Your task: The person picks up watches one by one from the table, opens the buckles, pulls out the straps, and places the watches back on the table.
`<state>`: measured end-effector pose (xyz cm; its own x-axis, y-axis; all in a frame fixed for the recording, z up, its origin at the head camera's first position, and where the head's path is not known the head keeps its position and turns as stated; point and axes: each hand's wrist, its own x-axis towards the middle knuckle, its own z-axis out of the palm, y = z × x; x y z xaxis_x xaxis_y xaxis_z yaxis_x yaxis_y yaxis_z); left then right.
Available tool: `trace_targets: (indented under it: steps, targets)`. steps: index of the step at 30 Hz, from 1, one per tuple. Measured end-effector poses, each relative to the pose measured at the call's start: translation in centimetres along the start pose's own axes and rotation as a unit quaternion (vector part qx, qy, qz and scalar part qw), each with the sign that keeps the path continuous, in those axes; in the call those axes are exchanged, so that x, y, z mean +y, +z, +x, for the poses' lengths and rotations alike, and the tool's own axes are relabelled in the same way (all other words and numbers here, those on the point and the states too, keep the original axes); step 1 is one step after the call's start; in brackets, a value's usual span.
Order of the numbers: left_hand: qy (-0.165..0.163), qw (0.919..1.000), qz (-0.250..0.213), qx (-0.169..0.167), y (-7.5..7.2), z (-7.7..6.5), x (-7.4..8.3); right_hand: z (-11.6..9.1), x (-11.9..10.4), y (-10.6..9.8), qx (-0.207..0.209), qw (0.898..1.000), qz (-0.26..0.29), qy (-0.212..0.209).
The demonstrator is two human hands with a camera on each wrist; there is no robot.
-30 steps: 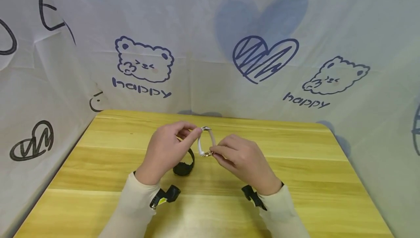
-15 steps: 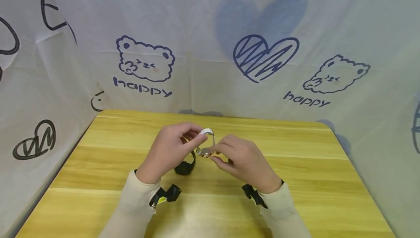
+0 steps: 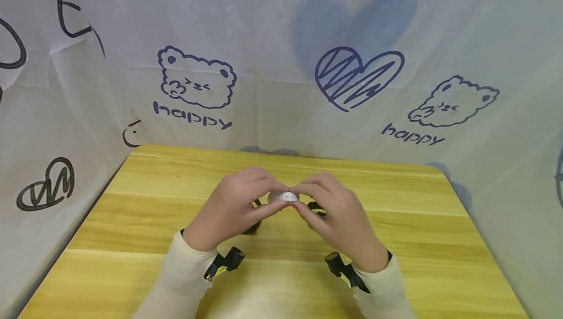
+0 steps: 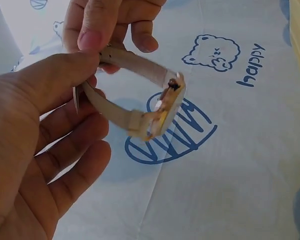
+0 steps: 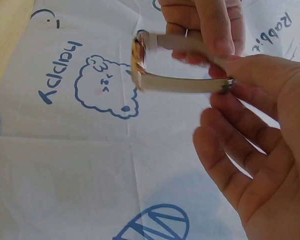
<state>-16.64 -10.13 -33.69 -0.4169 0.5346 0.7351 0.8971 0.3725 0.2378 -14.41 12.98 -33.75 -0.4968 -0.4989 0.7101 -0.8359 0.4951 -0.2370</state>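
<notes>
A wristwatch (image 3: 287,196) with a whitish strap and a gold-toned case is held up between the two hands over the table. My left hand (image 3: 237,204) pinches the strap between thumb and index finger. My right hand (image 3: 340,216) pinches it from the other side, the thumbs and fingertips of both hands meeting at the strap ends. The left wrist view shows the strap bent into a loop, with the watch case (image 4: 165,110) at the far side from the fingers. A small metal buckle (image 5: 227,86) shows by the right fingers in the right wrist view.
A black watch (image 3: 253,227) stands on the wooden table (image 3: 132,226), partly behind the left hand. Another black strap-like thing (image 3: 315,205) is mostly hidden by the right hand. Cloth (image 3: 272,55) printed with hearts and bears hangs behind the table.
The watch has been turned so its strap faces the head camera and its case drops from view there. My right hand has moved from the case to the strap.
</notes>
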Motion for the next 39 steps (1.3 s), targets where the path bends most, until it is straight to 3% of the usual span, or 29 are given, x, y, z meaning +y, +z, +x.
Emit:
trace_targets:
  steps: [17,27,39]
  targets:
    - [0.039,0.9987,0.03,-0.011,0.2,0.0,-0.2,-0.2,0.2,0.5,-0.012,1.0,0.0,0.021]
    - [0.033,0.9983,0.046,-0.016,0.3,-0.2,-0.5,-0.2,0.5,0.7,-0.019,1.0,-0.015,0.011]
    - [0.027,0.9982,0.051,-0.017,0.3,-0.1,-0.3,-0.3,0.8,1.0,0.005,1.0,-0.007,-0.006]
